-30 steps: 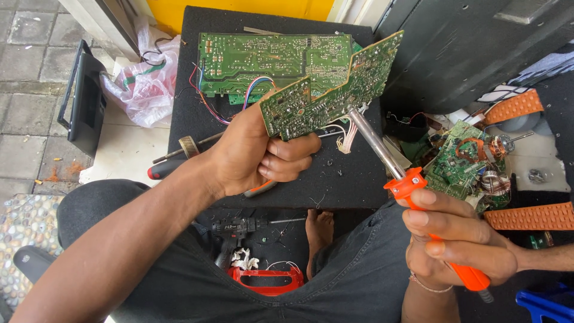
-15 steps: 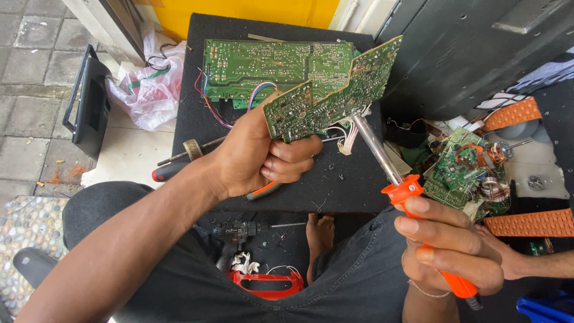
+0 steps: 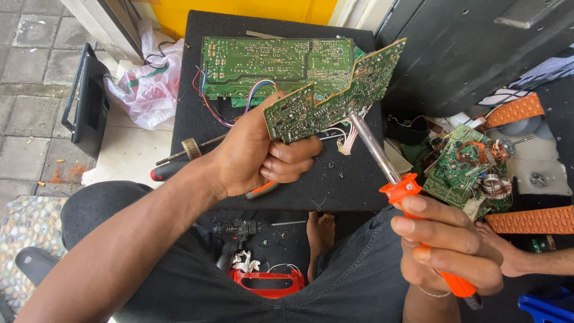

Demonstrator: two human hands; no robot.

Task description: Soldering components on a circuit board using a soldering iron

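Observation:
My left hand (image 3: 260,158) grips the lower left end of a green circuit board (image 3: 335,93), held up tilted above a black table (image 3: 335,179). An orange-handled tool also sits under its fingers. My right hand (image 3: 448,245) is closed around the orange handle of a soldering iron (image 3: 394,173), lower right. The iron's metal shaft points up and left, and its tip meets the board's lower edge. A second, larger green circuit board (image 3: 269,60) with coloured wires lies flat on the table behind.
A screwdriver (image 3: 179,158) lies at the table's left edge. A pile of circuit boards and coils (image 3: 469,170) lies at right, beside orange perforated pieces (image 3: 526,218). Another person's hand (image 3: 508,260) reaches in from the right. A drill (image 3: 236,230) and red tool (image 3: 266,281) lie below.
The soldering iron's tip has stayed at the board's lower edge while my right hand shifted slightly. The view has drifted a little; the left hand keeps its grip.

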